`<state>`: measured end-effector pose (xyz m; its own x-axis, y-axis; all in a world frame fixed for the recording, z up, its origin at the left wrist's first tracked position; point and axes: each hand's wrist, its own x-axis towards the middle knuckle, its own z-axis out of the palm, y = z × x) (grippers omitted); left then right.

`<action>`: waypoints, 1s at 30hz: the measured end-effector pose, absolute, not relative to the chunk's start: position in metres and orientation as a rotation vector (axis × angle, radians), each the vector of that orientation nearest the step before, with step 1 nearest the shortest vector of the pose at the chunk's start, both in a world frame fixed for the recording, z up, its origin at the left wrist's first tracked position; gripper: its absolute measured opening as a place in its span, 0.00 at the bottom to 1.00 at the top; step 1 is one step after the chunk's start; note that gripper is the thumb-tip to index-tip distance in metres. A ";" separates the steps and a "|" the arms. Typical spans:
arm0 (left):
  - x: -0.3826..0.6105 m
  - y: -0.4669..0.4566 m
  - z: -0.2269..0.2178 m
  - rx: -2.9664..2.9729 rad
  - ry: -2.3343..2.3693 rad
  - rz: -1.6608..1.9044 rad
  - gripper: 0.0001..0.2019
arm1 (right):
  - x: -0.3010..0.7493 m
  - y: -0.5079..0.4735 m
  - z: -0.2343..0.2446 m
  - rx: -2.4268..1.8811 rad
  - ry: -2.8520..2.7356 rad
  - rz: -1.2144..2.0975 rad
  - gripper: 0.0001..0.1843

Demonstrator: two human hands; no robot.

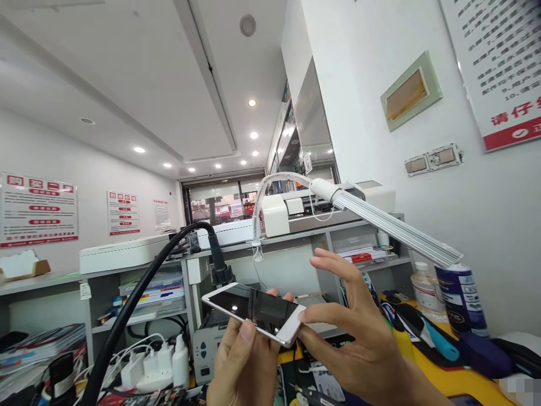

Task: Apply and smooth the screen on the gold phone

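A white-framed smartphone [257, 307] with a dark, glossy screen is held face up and slightly tilted above the bench. My left hand [245, 358] grips it from below, thumb along the near edge and fingertips showing past the far edge. At the phone's lower right end, my right hand [359, 332] has its index finger and thumb closed against the white bezel. Its other fingers are raised and spread in the air. Lights reflect on the screen, which shows no picture.
A thick black hose [139, 282] arches up at left. A lamp arm [393, 225] slants over the right side. White chargers [152, 366] crowd a power strip. A blue can [460, 299] and a clear bottle [426, 290] stand at right near a blue-handled tool [442, 341].
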<state>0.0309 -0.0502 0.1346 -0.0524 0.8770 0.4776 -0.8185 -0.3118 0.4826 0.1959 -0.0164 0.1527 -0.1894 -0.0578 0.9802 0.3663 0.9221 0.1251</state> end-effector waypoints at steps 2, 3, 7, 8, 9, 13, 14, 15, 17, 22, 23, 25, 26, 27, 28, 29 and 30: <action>0.033 -0.050 0.133 0.843 0.124 1.724 0.15 | 0.194 -0.019 0.153 -0.228 -1.719 -0.382 0.12; 0.034 -0.049 0.132 0.842 0.134 1.741 0.16 | 0.194 -0.020 0.153 -0.224 -1.714 -0.382 0.12; 0.036 -0.046 0.127 0.875 0.180 1.763 0.18 | 0.193 -0.025 0.153 -0.232 -1.727 -0.374 0.13; 0.036 -0.045 0.126 0.888 0.197 1.763 0.18 | 0.193 -0.026 0.153 -0.235 -1.734 -0.364 0.13; 0.036 -0.044 0.126 0.898 0.207 1.771 0.18 | 0.193 -0.027 0.153 -0.238 -1.737 -0.349 0.13; 0.037 -0.043 0.125 0.867 0.162 1.816 0.17 | 0.192 -0.028 0.153 -0.234 -1.757 -0.242 0.12; 0.037 -0.044 0.126 0.869 0.153 1.820 0.17 | 0.192 -0.028 0.154 -0.229 -1.762 -0.214 0.12; 0.037 -0.044 0.126 0.880 0.157 1.823 0.18 | 0.192 -0.028 0.154 -0.220 -1.763 -0.190 0.12; 0.037 -0.045 0.126 0.912 0.191 1.841 0.18 | 0.191 -0.029 0.154 -0.209 -1.755 -0.162 0.12; 0.035 -0.046 0.127 0.901 0.251 1.858 0.19 | 0.191 -0.031 0.154 -0.243 -1.756 -0.122 0.11; 0.034 -0.045 0.127 0.895 0.257 1.841 0.19 | 0.191 -0.031 0.153 -0.255 -1.759 -0.111 0.11; 0.033 -0.043 0.127 0.877 0.248 1.801 0.19 | 0.191 -0.031 0.152 -0.280 -1.768 -0.090 0.11; 0.033 -0.041 0.126 0.865 0.230 1.784 0.19 | 0.191 -0.031 0.152 -0.294 -1.770 -0.077 0.11; 0.033 -0.039 0.126 0.848 0.205 1.773 0.18 | 0.191 -0.031 0.152 -0.309 -1.774 -0.064 0.11; 0.033 -0.038 0.126 0.829 0.181 1.764 0.18 | 0.191 -0.032 0.152 -0.324 -1.778 -0.051 0.11; 0.033 -0.037 0.126 0.811 0.161 1.757 0.17 | 0.191 -0.032 0.153 -0.339 -1.779 -0.041 0.10; 0.033 -0.036 0.125 0.795 0.148 1.752 0.16 | 0.191 -0.032 0.153 -0.354 -1.778 -0.035 0.10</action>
<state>0.0332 -0.0362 0.1254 -0.1218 0.8927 0.4339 -0.8075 -0.3433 0.4796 0.1909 -0.0323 0.1534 -0.1928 0.2189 0.9565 0.2560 0.9523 -0.1663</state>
